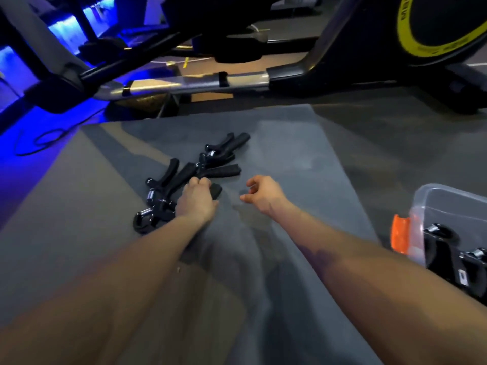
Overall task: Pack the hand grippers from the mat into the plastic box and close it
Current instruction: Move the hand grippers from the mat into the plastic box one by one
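Observation:
Several black hand grippers (210, 162) lie in a loose row on the grey mat (303, 159). My left hand (196, 200) grips the handle of one black hand gripper (158, 204) at the near end of the row. My right hand (263, 192) hovers just right of the row with loosely curled fingers and holds nothing. The clear plastic box (448, 204) with an orange latch (400, 234) stands at the right edge, lid off, with black hand grippers (453, 248) inside it.
An exercise machine with a silver rail (195, 84) and a yellow-ringed flywheel housing (434, 25) stands beyond the mat. Blue light falls on the floor at the left, where a cable (39, 143) lies.

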The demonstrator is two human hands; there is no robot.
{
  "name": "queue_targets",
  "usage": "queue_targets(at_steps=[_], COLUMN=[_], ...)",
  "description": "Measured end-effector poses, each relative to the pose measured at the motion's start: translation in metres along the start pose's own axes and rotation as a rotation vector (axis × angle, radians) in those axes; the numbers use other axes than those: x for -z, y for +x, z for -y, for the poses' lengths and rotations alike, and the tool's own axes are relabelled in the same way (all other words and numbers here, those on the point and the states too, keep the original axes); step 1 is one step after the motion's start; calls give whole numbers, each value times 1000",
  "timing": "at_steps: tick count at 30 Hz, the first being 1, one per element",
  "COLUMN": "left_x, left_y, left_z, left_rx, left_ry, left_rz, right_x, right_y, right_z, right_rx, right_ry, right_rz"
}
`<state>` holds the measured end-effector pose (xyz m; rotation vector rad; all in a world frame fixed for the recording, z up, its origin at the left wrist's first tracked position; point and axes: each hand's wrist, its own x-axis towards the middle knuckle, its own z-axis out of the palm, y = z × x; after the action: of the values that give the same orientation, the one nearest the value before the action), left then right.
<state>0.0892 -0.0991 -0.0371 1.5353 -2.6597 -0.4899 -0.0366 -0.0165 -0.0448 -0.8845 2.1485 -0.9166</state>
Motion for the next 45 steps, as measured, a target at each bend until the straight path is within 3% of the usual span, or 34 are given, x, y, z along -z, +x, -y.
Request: queue_targets(at_steps=[8, 16, 25, 30, 40, 45], left_x=[-16, -27, -31, -36, -42, -36], left_y=[2, 4, -14, -30, -48, -52], left_z=[41, 39, -5, -50, -115, -152], left_rx=[36, -50, -167, -245, -383, -477], left_ry=[223, 335, 94, -10, 24, 6], left_rz=[204, 124, 239, 288, 344, 336], right_x=[-29, -24, 5, 33, 90, 126], right_y=[5, 3, -13, -28, -62, -73], right_z=[4, -2, -13, -24, -57, -67], right_rx=[-29, -44, -57, -16, 72, 139], right_ry=[-34, -47, -81, -297, -701, -768], right_rz=[45, 62, 13, 47, 160, 56])
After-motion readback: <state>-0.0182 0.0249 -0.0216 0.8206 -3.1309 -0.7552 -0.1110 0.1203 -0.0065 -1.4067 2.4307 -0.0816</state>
